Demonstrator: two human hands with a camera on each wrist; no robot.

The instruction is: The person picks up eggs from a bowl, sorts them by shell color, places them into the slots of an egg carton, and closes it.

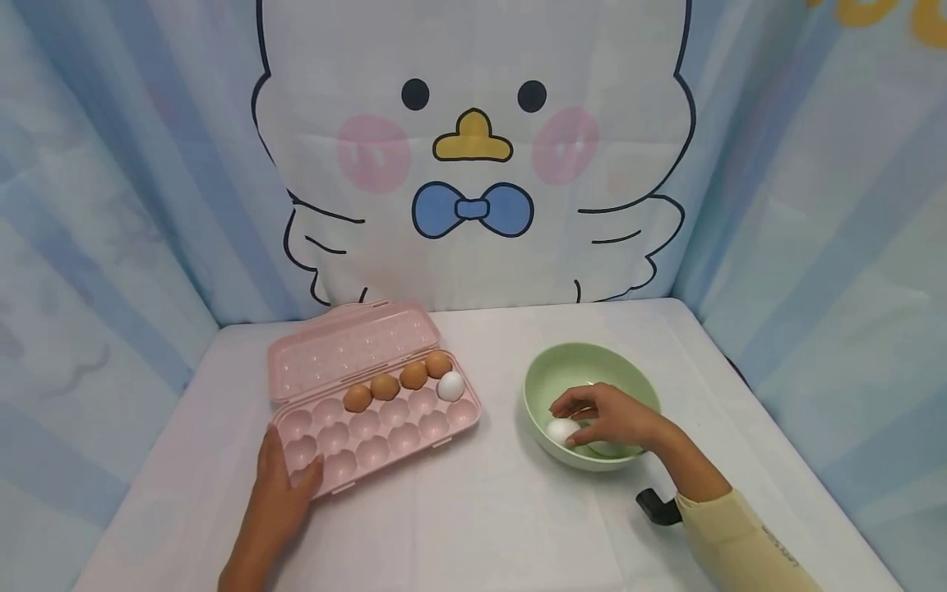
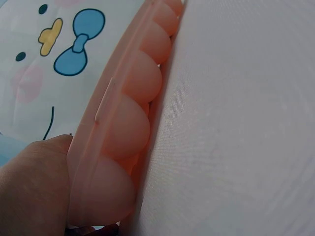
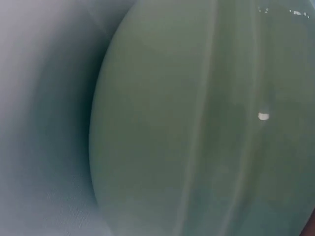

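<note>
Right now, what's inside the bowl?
A white egg shows in the bowl, by the right hand. Something pale partly shows under the hand; I can't tell what. The hand covers part of the inside, so anything else beneath it is hidden.

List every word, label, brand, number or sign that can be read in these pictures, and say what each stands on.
No text can be read with certainty.
Dark lettering on the pale sleeve: too small and blurred.
Orange shapes on the right-hand cloth, perhaps letters: cut off by the picture's top edge.
Egg carton and green bowl: no readable text.
</note>
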